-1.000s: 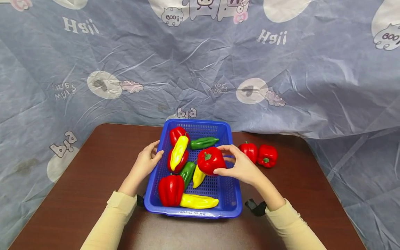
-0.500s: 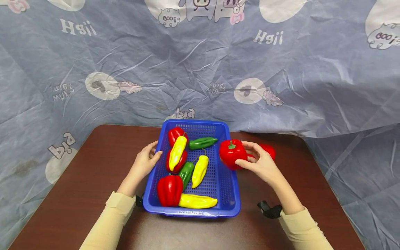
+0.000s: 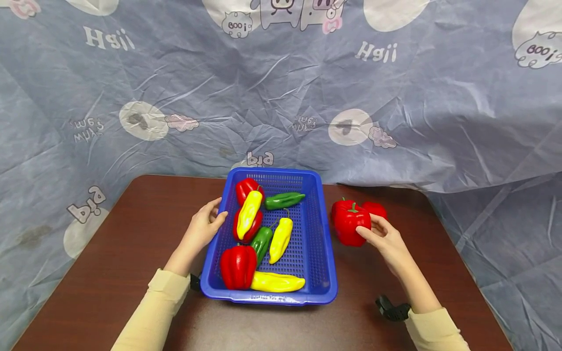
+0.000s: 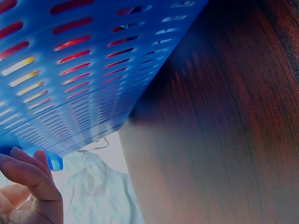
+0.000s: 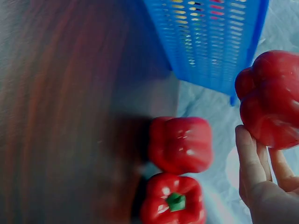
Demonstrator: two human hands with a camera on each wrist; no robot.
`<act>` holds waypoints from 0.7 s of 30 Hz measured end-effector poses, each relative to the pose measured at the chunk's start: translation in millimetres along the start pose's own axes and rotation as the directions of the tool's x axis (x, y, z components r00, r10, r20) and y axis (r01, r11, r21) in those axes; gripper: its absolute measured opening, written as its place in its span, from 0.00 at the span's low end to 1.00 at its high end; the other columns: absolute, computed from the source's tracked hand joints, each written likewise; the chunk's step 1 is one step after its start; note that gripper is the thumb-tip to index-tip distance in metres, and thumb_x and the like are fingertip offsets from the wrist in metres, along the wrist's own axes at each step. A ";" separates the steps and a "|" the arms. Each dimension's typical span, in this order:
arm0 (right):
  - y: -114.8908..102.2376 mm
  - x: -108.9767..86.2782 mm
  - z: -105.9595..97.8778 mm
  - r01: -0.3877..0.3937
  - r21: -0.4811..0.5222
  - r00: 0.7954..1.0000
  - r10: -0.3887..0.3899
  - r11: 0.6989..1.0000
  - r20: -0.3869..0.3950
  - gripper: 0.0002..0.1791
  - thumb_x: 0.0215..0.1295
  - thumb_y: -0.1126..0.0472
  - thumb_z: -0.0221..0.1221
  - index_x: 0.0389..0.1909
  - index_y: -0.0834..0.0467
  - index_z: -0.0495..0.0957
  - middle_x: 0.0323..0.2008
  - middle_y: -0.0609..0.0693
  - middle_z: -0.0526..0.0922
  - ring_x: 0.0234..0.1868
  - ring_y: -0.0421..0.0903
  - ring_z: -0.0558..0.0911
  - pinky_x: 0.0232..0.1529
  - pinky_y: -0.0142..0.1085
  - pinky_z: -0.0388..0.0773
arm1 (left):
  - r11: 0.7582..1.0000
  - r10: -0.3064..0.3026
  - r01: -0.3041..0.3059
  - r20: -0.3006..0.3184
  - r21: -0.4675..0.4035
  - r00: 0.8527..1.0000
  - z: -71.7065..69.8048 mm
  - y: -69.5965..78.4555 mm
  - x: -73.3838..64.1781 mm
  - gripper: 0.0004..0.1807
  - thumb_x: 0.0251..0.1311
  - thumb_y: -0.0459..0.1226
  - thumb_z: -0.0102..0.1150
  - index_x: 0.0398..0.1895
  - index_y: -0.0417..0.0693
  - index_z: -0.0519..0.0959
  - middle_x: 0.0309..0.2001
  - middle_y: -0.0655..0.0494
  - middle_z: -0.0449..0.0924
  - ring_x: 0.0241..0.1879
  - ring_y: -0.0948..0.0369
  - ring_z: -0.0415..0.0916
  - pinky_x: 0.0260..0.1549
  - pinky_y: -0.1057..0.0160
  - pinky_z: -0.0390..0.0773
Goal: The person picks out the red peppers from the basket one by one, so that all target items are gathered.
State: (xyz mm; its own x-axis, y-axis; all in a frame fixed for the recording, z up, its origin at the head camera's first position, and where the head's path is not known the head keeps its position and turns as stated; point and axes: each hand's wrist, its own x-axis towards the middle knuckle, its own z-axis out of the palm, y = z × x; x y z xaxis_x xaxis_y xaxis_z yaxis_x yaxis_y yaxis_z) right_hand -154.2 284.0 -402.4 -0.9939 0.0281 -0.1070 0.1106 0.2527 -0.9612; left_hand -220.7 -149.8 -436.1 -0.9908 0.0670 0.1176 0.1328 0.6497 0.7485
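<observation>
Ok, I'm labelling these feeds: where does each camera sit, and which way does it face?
Head: worn on the head, facing forward and down at the blue perforated plastic basket; left hand, right hand and cream-sleeved forearms show.
Left wrist: on that wrist, facing the basket's slotted side and the brown wood-grain table; left hand lower left.
Right wrist: on that wrist, facing the glossy red bell pepper and the basket; right hand lower right.
Shared: head and right wrist both show the held pepper.
</observation>
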 end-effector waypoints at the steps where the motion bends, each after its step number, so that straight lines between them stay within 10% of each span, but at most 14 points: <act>1: 3.6 0.1 -1.2 -0.010 -0.003 1.000 0.010 1.000 -0.003 0.31 0.69 0.54 0.59 0.67 0.63 0.62 0.41 0.30 0.79 0.43 0.28 0.80 0.46 0.23 0.77 | 1.000 0.000 0.000 0.000 0.001 1.000 0.1 -0.2 0.2 0.29 0.69 0.40 0.57 0.70 0.37 0.66 0.42 0.41 0.79 0.34 0.54 0.77 0.36 0.57 0.80; 21: 49.4 3.2 -3.5 -0.179 -0.105 0.984 0.176 0.978 -0.034 0.39 0.70 0.45 0.56 0.72 0.64 0.56 0.60 0.58 0.71 0.42 0.29 0.77 0.47 0.25 0.77 | 1.000 -0.009 0.009 0.002 0.001 1.000 0.7 0.4 0.1 0.29 0.69 0.40 0.57 0.70 0.38 0.66 0.43 0.42 0.79 0.34 0.54 0.76 0.36 0.58 0.79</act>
State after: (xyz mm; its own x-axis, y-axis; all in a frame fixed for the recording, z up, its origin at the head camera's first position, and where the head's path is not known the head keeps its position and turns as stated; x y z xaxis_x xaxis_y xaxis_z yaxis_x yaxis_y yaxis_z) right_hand -151.9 299.9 -449.3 -0.9582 0.1055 -0.2658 0.2860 0.3434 -0.8946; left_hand -220.7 -148.9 -436.3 -0.9920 0.0624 0.1100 0.1240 0.6512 0.7487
